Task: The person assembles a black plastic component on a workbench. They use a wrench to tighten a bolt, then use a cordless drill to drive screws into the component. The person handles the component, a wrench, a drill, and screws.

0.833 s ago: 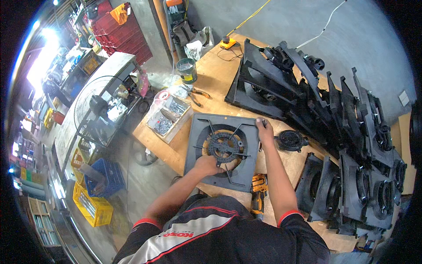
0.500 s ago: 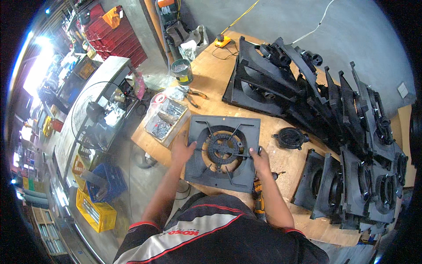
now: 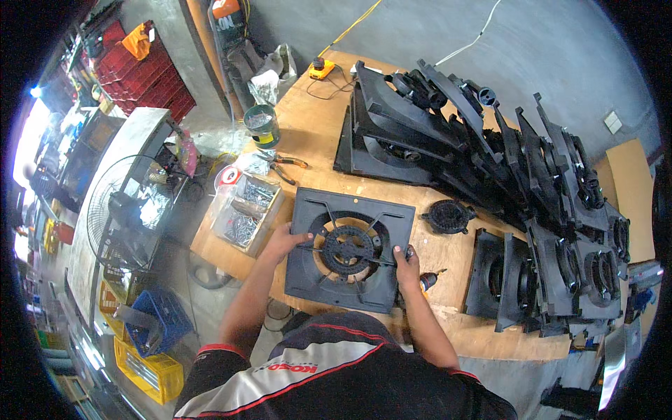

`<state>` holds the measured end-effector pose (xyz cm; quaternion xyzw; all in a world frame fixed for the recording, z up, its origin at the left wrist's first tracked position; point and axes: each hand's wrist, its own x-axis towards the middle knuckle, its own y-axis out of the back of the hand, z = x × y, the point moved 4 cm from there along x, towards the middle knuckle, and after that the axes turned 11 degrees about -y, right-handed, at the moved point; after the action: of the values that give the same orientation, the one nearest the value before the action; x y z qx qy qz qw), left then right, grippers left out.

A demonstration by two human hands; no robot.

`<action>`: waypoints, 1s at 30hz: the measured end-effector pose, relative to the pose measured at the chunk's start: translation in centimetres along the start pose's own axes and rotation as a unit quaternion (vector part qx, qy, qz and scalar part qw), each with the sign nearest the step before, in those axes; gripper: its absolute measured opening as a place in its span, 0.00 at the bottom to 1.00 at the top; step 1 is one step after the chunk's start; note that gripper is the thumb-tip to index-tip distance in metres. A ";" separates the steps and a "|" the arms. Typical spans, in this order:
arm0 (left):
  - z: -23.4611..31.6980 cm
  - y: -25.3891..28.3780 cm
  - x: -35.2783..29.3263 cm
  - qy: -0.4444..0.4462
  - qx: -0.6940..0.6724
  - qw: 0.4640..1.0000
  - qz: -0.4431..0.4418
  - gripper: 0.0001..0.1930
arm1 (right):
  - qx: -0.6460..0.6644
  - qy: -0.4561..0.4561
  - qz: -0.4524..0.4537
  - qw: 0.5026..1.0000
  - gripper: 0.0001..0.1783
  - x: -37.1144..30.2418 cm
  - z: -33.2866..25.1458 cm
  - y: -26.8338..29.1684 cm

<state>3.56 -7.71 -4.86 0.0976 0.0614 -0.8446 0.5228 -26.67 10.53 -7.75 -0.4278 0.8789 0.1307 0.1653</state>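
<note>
A square black gas stove frame [image 3: 304, 276] is between my hands at the front of the wooden table. In its middle sits a round burner [image 3: 348, 250] inside a wide opening, with pot-support bars reaching in from the sides. My left hand [image 3: 281, 243] grips the left edge, thumb on top. On the right edge my right hand [image 3: 407, 268] does the same, its fingers mostly hidden. Just past my right hand a power drill [image 3: 428, 281] lies partly covered by the frame. Farther right rests a loose round black burner [image 3: 449, 216].
Many similar black stove frames [image 3: 392, 164] stand stacked along the right side. At the left are a box of screws [image 3: 246, 210], pliers [image 3: 285, 166], a green bucket [image 3: 262, 126] and a standing fan [image 3: 122, 210]. A yellow charger [image 3: 321, 68] sits at the far edge.
My view has swung a little to the right, so the surroundings slide left. The stove frame looks slightly larger, and both hands keep their hold on its sides.
</note>
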 end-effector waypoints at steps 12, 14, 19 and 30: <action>-5.1 0.3 3.3 0.118 -0.275 0.937 -0.179 0.20 | 0.060 -0.173 -0.087 0.979 0.29 0.5 -1.9 -1.1; -4.5 0.6 2.8 0.110 -0.298 0.935 -0.160 0.19 | 0.068 -0.148 -0.116 0.980 0.29 2.0 -2.4 -1.6; -4.4 2.7 -0.6 0.107 -0.359 0.926 -0.056 0.20 | -0.082 -0.062 -0.186 0.977 0.29 7.6 -6.2 -6.0; -12.4 0.4 -7.7 0.007 -0.302 0.953 0.005 0.23 | -0.428 0.259 -0.172 0.849 0.38 12.1 -11.7 -17.4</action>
<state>8.54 1.31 -15.14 -0.0584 0.3172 -0.7833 0.5314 -21.96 -12.86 -3.48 -0.6193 0.6591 0.3475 -0.2476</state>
